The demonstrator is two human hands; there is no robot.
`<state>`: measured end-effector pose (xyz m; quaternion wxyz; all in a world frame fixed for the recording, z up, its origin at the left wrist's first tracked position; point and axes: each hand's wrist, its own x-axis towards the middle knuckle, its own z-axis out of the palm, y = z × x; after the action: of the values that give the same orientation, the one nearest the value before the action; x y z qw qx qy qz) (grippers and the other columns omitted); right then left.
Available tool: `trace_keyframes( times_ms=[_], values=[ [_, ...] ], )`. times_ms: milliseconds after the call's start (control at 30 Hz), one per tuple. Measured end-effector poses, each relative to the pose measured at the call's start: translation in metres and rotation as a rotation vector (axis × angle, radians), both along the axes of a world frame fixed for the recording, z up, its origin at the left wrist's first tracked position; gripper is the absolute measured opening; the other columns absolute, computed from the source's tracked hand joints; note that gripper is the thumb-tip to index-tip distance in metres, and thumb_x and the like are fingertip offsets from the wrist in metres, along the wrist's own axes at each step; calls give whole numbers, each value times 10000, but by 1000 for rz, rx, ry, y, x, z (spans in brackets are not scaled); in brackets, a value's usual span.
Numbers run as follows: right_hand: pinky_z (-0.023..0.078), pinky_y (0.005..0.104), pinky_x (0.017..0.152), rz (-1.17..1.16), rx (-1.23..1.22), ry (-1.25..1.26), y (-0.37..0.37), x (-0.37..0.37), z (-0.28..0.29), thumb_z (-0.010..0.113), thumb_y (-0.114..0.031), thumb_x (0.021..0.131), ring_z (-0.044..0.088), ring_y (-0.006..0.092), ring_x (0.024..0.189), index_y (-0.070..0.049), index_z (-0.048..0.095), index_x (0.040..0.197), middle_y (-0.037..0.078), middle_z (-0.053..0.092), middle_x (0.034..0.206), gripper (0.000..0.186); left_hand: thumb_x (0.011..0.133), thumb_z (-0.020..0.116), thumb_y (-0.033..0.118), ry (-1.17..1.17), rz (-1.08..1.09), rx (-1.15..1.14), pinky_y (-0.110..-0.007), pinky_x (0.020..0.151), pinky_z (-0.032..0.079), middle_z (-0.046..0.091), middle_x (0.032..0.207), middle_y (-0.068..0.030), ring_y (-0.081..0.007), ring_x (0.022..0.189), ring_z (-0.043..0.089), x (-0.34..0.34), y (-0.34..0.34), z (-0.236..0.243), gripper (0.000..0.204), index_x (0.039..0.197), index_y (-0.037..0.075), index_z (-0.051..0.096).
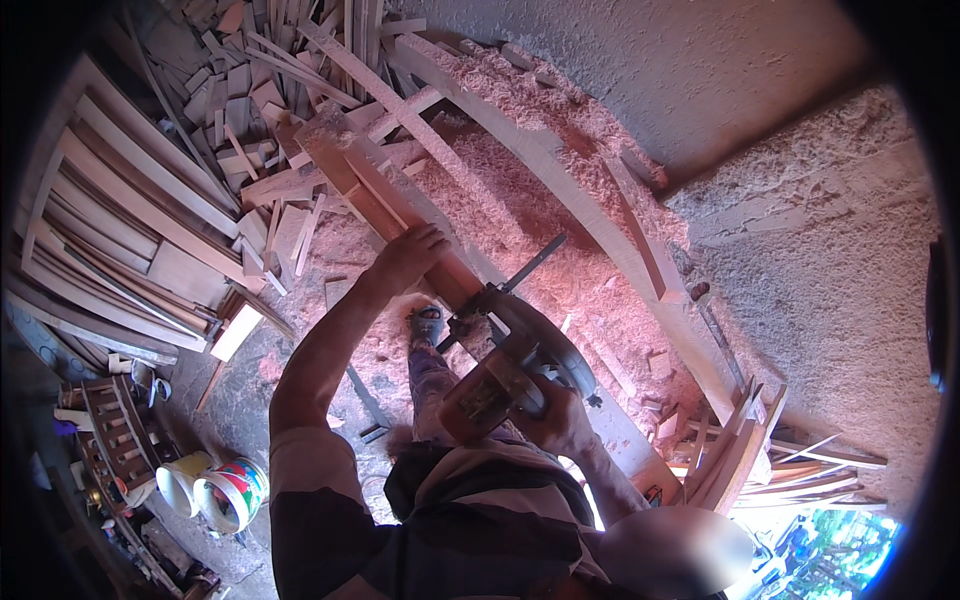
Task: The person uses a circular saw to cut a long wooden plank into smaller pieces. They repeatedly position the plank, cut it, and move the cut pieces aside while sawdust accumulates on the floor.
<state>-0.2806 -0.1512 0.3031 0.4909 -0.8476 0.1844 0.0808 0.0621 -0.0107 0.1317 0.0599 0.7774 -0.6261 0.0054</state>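
A long wooden board point(453, 280) runs slantwise along a narrow plank bench point(628, 441). Over its upper edge, partway along, my left hand point(412, 252) is closed, with the fingers curled around the wood. My right hand point(560, 420) is wrapped round the rear handle of a circular saw point(545, 345), which has a dark curved guard and an orange motor body. The saw sits at the board's near end, and a metal guide bar point(535, 262) sticks out from its front. The blade is hidden under the guard.
Offcuts point(235, 95) are heaped at the far left, beside stacked curved wooden pieces point(125, 210). Pinkish shavings point(470, 170) cover the floor around a long curved beam point(590, 205). Two buckets point(228, 497) stand at the lower left. More wood strips point(735, 460) lean at the right.
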Motion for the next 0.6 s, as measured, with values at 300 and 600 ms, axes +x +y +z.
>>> trace_keyframes(
  times_ms=[300,600],
  values=[
    [552,382,786,-2,107,-3,-3,12,2,790,-255,812,728,253,887,-33,636,1255,181,734,965,519,574,882,292,179,-67,-32,-399,1087,455,557,1352,-111,-312,1318,483,9,0,7,861,1316,46,521],
    [553,379,774,70,71,-153,-6,16,-2,784,-214,797,726,270,872,-19,622,1253,193,727,949,521,545,910,360,159,-43,-2,-399,1074,466,547,1365,-110,-313,1319,483,11,0,-1,926,1327,61,514]
  ],
)
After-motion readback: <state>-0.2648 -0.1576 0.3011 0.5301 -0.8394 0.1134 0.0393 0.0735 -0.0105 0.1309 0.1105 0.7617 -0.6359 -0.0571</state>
